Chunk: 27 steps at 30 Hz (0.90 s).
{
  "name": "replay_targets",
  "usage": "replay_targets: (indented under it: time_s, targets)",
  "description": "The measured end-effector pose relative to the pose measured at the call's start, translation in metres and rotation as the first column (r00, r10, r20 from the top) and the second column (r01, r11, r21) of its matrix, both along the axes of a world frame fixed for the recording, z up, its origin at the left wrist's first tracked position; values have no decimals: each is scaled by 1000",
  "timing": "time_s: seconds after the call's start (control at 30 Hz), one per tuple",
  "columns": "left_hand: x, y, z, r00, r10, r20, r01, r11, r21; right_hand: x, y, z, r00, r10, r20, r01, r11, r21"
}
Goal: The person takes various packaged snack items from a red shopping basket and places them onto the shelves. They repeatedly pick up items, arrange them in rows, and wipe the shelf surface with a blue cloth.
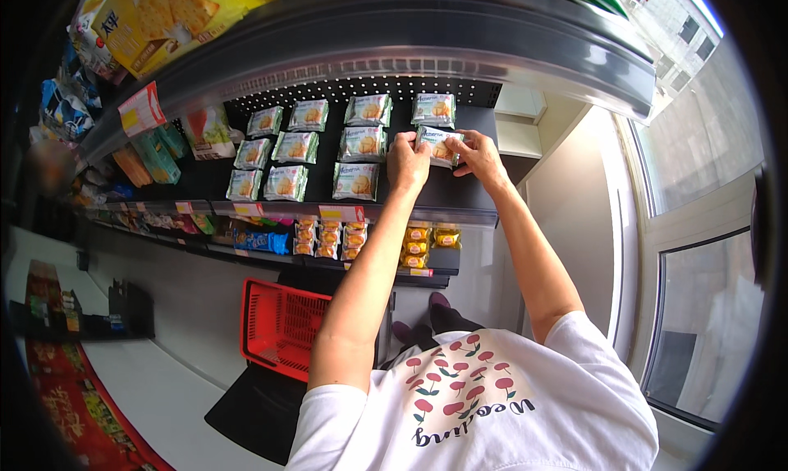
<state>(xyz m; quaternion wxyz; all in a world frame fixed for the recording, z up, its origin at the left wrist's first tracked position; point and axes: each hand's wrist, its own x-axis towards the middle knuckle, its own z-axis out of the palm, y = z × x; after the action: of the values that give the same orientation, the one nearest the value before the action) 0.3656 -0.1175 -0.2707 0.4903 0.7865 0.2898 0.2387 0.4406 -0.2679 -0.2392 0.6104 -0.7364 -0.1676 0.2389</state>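
Observation:
Between both my hands is a white and green packet of biscuits point(438, 146), held over the right end of a black shelf point(465, 191). My left hand point(409, 163) grips its left side, and my right hand point(481, 158) has the right side, thumb on the front. Just behind it lies a matching packet point(434, 110). To the left, more of these packets rest in columns; the nearest column includes a front packet point(355, 182). Further left, another column ends in a front packet point(285, 183).
An upper shelf edge point(381, 37) juts out above my hands. Small yellow-wrapped cakes point(416, 248) sit on the shelf below. A red shopping basket point(277, 323) stands below left. A white panel point(572, 225) and a glazed door point(702, 323) are on the right.

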Motion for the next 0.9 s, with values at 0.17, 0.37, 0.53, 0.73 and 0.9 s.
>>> replay_targets:
  time_s: [0.17, 0.37, 0.53, 0.73, 0.9]
  targets:
    - [-7, 9, -4, 994, -55, 90, 75, 968, -241, -5, -6, 16, 993, 77, -92, -67, 992, 107]
    - [-49, -9, 59, 960, -202, 192, 270, 848, -457, -26, -31, 43, 982, 88, -167, -58, 982, 177]
    - [-126, -24, 99, 920, -144, 365, 330, 789, -519, -88, -38, 71, 980, 151, -126, -107, 946, 305]
    - [-252, -30, 70, 937, -76, 341, 291, 710, -642, -186, -20, 38, 904, 397, -158, -324, 878, 352]
    - [-366, -33, -7, 991, 116, 60, -17, 569, -822, -278, 3, -62, 791, 542, -285, -489, 839, 240]
